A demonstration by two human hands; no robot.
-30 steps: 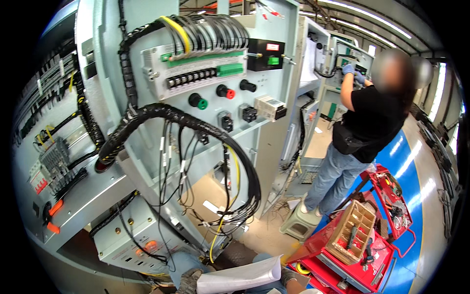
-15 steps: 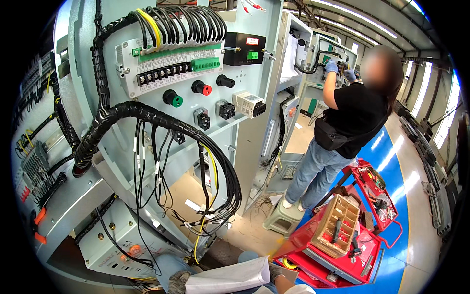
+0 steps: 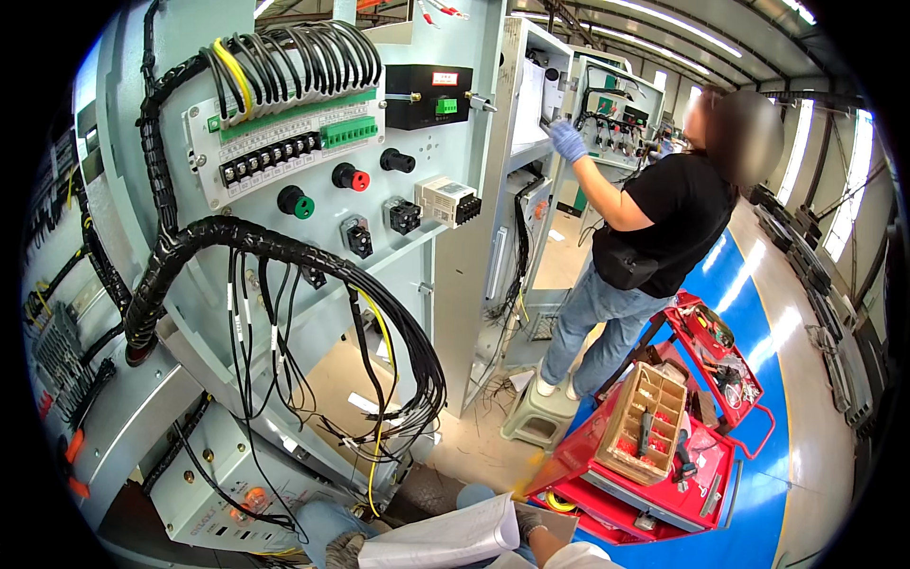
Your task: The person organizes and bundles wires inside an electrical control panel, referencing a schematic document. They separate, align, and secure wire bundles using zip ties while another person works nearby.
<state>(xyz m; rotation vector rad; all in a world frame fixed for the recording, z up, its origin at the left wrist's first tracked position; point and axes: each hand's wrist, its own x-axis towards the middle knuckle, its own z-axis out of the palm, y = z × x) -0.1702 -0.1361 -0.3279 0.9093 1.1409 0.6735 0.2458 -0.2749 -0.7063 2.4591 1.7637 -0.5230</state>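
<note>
Head view, go. Biggest first?

Cabinet (image 3: 194,24), grey-blue, open, fills the left. Co-worker (image 3: 654,190) on a stool (image 3: 540,412) past it, one gloved hand (image 3: 569,140) up at the next cabinet. Red cart (image 3: 592,446) lower right, divided box (image 3: 630,467) on top. Black wire bundle (image 3: 422,332) loops off the cabinet, ends loose.

Paper?

Paper (image 3: 436,536) is bottom centre, low in front of the wearer, between both hands, right end curling up.

Handling?

Light and floppy, I'd guess; creases or tears easily, not slippery in gloves. Best held at the two side edges, lightly, faces clear.

Fingers?

Left hand (image 3: 343,550): grey glove, fingers curled, looks like they're gripping the paper's left edge; frame crops some. Right hand (image 3: 529,520): at the right edge, partly behind the sheet. Can't tell if it's gripping.
</note>
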